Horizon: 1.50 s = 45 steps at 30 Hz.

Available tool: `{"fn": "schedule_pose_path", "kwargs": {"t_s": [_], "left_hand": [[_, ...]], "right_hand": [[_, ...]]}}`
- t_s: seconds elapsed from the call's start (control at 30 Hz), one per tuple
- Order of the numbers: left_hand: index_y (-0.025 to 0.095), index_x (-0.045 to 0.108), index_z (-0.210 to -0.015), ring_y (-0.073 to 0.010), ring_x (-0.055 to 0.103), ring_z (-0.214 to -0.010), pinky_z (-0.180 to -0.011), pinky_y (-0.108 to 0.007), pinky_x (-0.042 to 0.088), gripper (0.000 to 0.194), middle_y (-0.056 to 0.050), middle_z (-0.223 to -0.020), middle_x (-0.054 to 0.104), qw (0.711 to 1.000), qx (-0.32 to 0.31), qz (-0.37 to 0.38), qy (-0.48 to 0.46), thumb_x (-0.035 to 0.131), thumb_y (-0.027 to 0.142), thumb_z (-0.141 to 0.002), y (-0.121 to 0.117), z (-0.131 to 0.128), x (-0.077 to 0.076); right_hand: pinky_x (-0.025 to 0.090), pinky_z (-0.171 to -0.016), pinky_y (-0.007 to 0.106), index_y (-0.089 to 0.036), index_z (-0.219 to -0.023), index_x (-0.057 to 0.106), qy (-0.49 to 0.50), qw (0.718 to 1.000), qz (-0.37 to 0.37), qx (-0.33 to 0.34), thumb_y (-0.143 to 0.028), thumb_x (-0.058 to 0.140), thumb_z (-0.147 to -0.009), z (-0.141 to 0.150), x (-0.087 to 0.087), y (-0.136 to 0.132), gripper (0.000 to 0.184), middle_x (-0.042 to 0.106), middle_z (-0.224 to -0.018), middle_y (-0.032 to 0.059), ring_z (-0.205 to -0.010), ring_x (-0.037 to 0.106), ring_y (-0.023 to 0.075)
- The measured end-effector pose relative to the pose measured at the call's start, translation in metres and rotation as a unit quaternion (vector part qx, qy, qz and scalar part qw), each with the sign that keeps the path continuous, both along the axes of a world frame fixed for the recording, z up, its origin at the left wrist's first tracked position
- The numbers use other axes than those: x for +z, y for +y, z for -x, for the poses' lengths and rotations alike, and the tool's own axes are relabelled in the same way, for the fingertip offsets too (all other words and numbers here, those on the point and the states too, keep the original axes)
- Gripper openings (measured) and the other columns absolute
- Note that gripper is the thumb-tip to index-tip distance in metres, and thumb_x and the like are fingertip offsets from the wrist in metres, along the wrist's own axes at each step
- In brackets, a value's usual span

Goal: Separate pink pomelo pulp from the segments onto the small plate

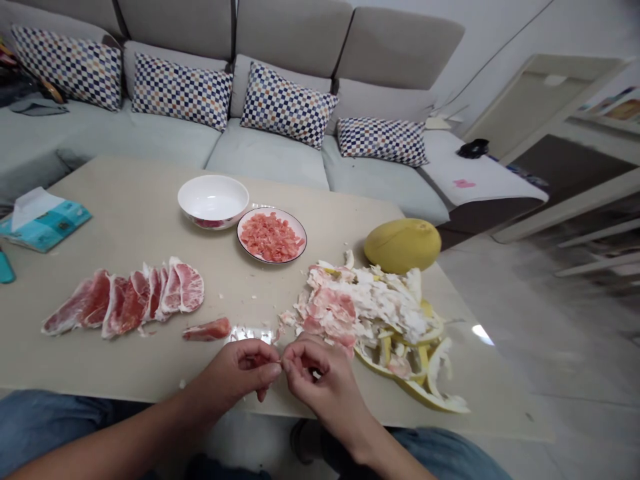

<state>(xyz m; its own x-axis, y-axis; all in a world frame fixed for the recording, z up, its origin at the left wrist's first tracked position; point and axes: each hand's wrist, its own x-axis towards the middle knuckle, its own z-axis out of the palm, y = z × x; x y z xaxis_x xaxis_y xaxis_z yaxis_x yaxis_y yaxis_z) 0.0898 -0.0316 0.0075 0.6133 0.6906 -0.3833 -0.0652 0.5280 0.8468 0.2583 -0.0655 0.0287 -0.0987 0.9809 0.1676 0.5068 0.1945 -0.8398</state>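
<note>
My left hand [250, 368] and my right hand [320, 377] meet fingertip to fingertip over the table's near edge, both pinched closed. A small reddish bit, which looks like pomelo flesh, shows below my left fingers. Whatever lies between my right fingertips is too small to make out. A loose pomelo segment [207, 329] rests just beyond my left hand. Further left, several pomelo segments [127, 300] with pale membrane lie in a row. Beyond my right hand spreads a heap of white and pink membrane [370, 303] over yellow-green peel [430, 393].
A dark-rimmed plate [302, 230] holds pink pomelo flesh, touching or close to a white bowl [213, 193]. A whole yellow pomelo [403, 244] sits behind the peel heap. At left are a blue tissue pack [50, 223] and a teal object [6, 268]. A sofa [270, 160] stands behind the table.
</note>
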Motion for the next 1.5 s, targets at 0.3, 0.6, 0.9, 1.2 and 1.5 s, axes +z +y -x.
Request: {"fn": "schedule_pose_path", "kwargs": {"t_s": [0.3,0.6,0.9,1.2,1.5], "left_hand": [[0.013,0.063,-0.077,-0.0109,0.049,-0.060,-0.059,-0.025,0.041,0.025,0.001,-0.066,0.057,0.999,-0.038,0.025,-0.011,0.070,0.038,-0.076,0.001,0.003,0.005],[0.015,0.066,-0.090,-0.0121,0.059,-0.072,-0.068,-0.026,0.045,0.015,-0.006,-0.090,0.066,0.991,0.007,0.126,-0.046,0.066,0.027,-0.081,0.005,0.001,0.001],[0.013,0.067,-0.087,-0.0134,0.057,-0.066,-0.067,-0.029,0.046,0.028,-0.003,-0.070,0.063,0.995,-0.054,0.069,-0.053,0.073,0.037,-0.075,0.002,0.001,0.003],[0.014,0.063,-0.075,-0.0124,0.055,-0.064,-0.064,-0.028,0.045,0.023,-0.002,-0.072,0.061,0.997,-0.045,0.055,-0.024,0.070,0.035,-0.077,0.002,0.003,0.006],[0.013,0.065,-0.081,-0.0124,0.057,-0.066,-0.066,-0.029,0.045,0.023,-0.003,-0.076,0.062,0.993,-0.047,0.094,-0.048,0.071,0.035,-0.078,0.002,0.005,0.000]], "right_hand": [[0.037,-0.051,0.020,-0.018,-0.076,0.058,-0.124,0.976,-0.176,0.030,-0.007,0.051,-0.080,-0.006,-0.012,-0.001,0.013,0.053,-0.064,-0.0006,-0.055,0.049,0.0110],[0.036,-0.050,0.021,-0.018,-0.072,0.061,-0.084,0.991,-0.098,-0.034,-0.012,0.054,-0.080,-0.022,-0.002,0.005,0.012,0.051,-0.060,-0.0020,-0.053,0.048,0.0108],[0.034,-0.048,0.020,-0.017,-0.068,0.063,-0.020,1.000,0.002,0.014,-0.013,0.055,-0.077,-0.005,-0.006,0.000,0.012,0.050,-0.058,-0.0027,-0.053,0.047,0.0099],[0.034,-0.049,0.020,-0.018,-0.068,0.058,-0.076,0.992,-0.096,0.018,-0.009,0.053,-0.077,-0.009,-0.010,0.003,0.013,0.048,-0.059,-0.0026,-0.053,0.046,0.0100],[0.042,-0.060,0.025,-0.019,-0.090,0.068,-0.004,0.994,0.023,0.106,-0.025,0.057,-0.090,-0.016,0.002,0.004,0.012,0.060,-0.074,0.0027,-0.067,0.055,0.0145]]}}
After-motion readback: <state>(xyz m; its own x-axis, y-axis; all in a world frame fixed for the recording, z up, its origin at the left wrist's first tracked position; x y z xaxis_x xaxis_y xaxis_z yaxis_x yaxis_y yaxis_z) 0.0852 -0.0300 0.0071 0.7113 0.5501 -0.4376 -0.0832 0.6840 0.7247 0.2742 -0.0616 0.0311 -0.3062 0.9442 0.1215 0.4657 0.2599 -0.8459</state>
